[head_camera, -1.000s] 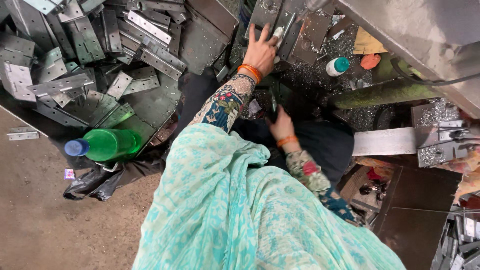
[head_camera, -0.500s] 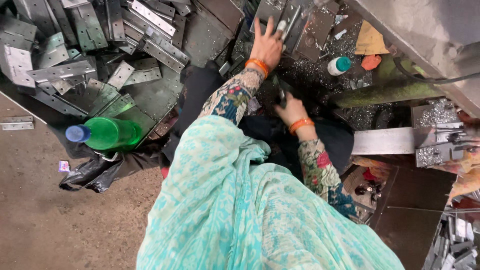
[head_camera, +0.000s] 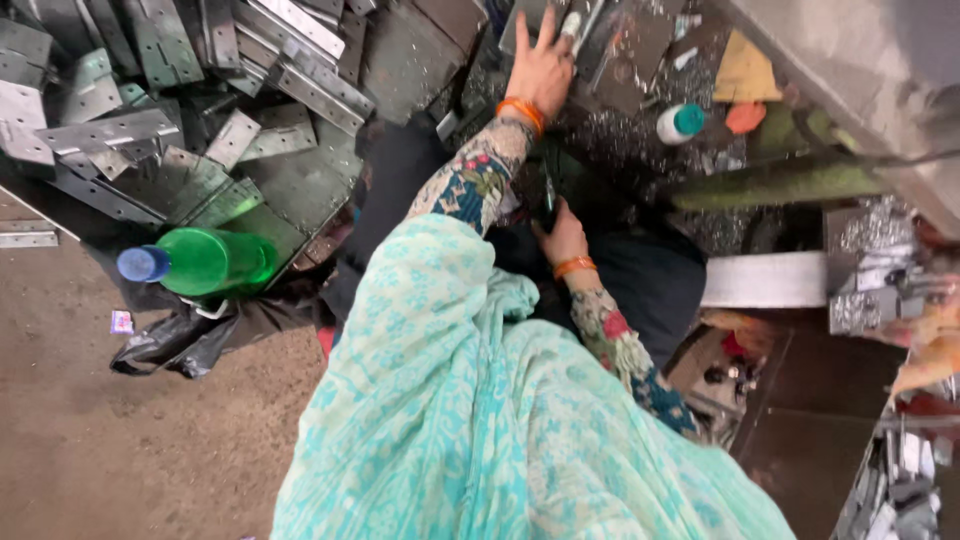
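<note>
The left hand (head_camera: 540, 65) lies at the top centre of the frame, fingers (head_camera: 522, 28) spread wide and flat on a dark metal plate (head_camera: 640, 50) amid shavings, close to the frame's top edge. The right hand (head_camera: 562, 235) sits mid-frame, fingers curled around a small dark object (head_camera: 547, 195); what it is cannot be told. Between the two hands the space is tight, hemmed by dark cloth. A heap of grey metal brackets (head_camera: 150, 120) fills the upper left, leaving bare floor (head_camera: 120, 450) only in the lower left. A green plastic bottle (head_camera: 205, 262) with a blue cap lies on its side at the left, by the heap's edge; its contents cannot be made out. A small white bottle with a teal cap (head_camera: 676, 123) lies at the upper right near an orange scrap. Compared with half a second ago, the left hand has stayed on the plate, and the right hand has drawn nearer the body.
</note>
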